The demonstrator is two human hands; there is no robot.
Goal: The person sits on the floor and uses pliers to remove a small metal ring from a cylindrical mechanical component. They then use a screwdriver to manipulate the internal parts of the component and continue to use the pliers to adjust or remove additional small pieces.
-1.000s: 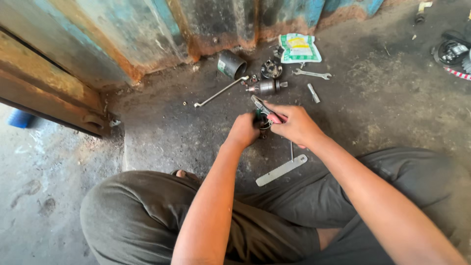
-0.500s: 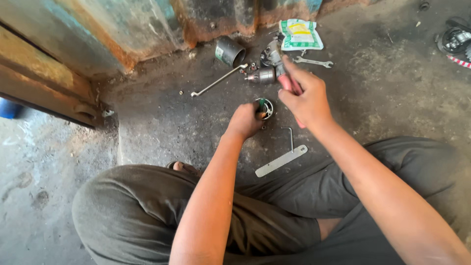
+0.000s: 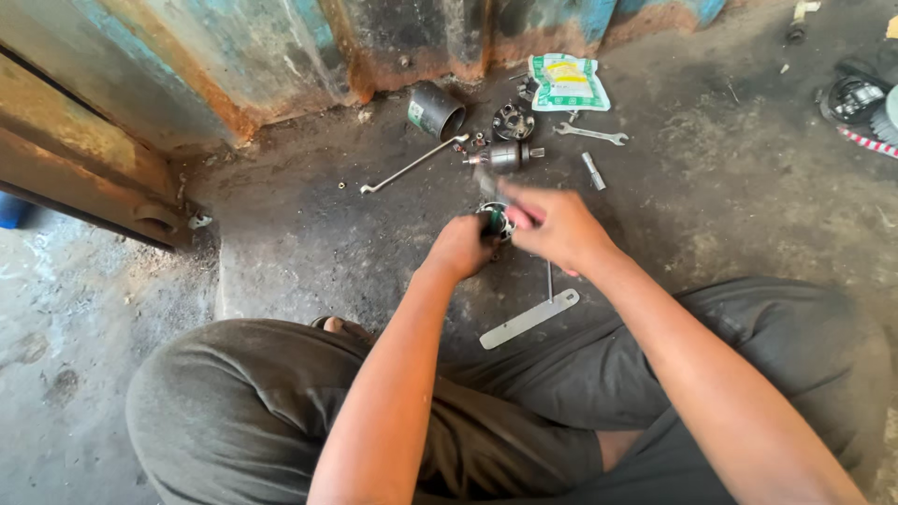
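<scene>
Sat on the floor (image 3: 309, 252). Left hand (image 3: 460, 247) gripped the small round metal part (image 3: 496, 222) to keep it steady. Right hand (image 3: 554, 227), blurred, pinched a red-handled tool (image 3: 520, 214) against it. Wrench (image 3: 589, 135) lay close by.

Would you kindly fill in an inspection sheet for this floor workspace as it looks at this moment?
Surface: bare, stained concrete floor, dusty and oily.
Job's things: small round metal part held by the left hand; right hand grips a red-handled tool at it, blurred by motion.
Clutter: dark cylindrical housing, long bent wrench, geared shaft piece, round plate, open-ended spanner, short pin, flat metal strip, green and white packet.
Grippers: both hands closed on their items.
Cables: nothing seen.
Surroundings: rusty blue-painted metal wall; the person sits cross-legged in grey trousers.
</scene>
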